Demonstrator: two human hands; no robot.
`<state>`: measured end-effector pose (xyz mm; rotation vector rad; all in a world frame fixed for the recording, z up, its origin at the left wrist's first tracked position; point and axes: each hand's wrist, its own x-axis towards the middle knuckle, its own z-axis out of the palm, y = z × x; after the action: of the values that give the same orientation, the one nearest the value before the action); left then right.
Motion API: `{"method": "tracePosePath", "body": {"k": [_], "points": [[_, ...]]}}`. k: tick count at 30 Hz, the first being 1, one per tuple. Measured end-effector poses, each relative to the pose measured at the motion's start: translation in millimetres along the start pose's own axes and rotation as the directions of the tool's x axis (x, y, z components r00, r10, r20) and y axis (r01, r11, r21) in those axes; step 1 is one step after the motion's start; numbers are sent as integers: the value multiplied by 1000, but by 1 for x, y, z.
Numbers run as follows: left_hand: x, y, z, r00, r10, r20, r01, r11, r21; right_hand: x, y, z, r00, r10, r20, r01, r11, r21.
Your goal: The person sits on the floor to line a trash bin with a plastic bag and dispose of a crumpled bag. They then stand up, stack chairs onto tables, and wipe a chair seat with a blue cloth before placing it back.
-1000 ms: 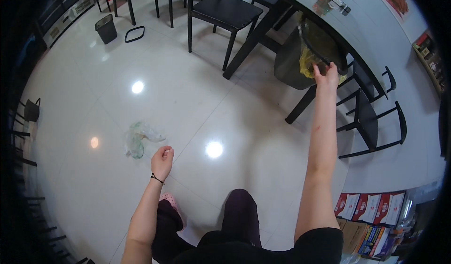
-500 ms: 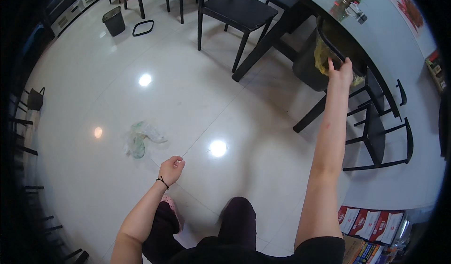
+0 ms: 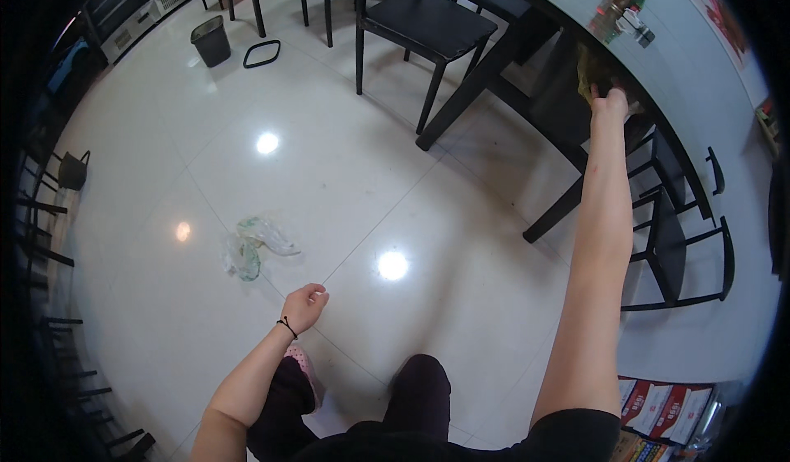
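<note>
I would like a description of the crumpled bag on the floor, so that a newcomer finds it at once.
Start from the white tiled floor. Just beyond the left hand, slightly to its left, lies the crumpled bag. It is pale with green tints, unlike the yellow bag by the right hand.

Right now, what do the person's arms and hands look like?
The left hand and right hand wear no gloves. A thin black bracelet circles the left wrist. The right sleeve is short and black; no left sleeve shows.
</note>
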<state>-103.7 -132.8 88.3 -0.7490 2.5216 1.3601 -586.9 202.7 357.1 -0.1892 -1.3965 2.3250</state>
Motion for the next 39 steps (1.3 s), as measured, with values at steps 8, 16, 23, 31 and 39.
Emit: {"method": "tracePosePath", "body": {"k": [8, 16, 23, 31, 39], "points": [[21, 7, 4, 998, 56, -2, -56, 997, 52, 147, 63, -101, 901, -8, 434, 242, 839, -487], [-8, 15, 4, 999, 41, 10, -42, 989, 139, 116, 79, -149, 963, -219, 158, 269, 740, -616], [-32, 46, -7, 992, 99, 84, -121, 941, 315, -69, 198, -186, 960, -152, 237, 272, 294, -916], [-74, 57, -26, 983, 182, -30, -136, 826, 547, -401, 409, -148, 248, 622, 743, 437, 613, -658], [-106, 17, -73, 925, 61, -376, 174, 811, 559, -598, 412, 43, 292, 617, 731, 720, 361, -593]]}}
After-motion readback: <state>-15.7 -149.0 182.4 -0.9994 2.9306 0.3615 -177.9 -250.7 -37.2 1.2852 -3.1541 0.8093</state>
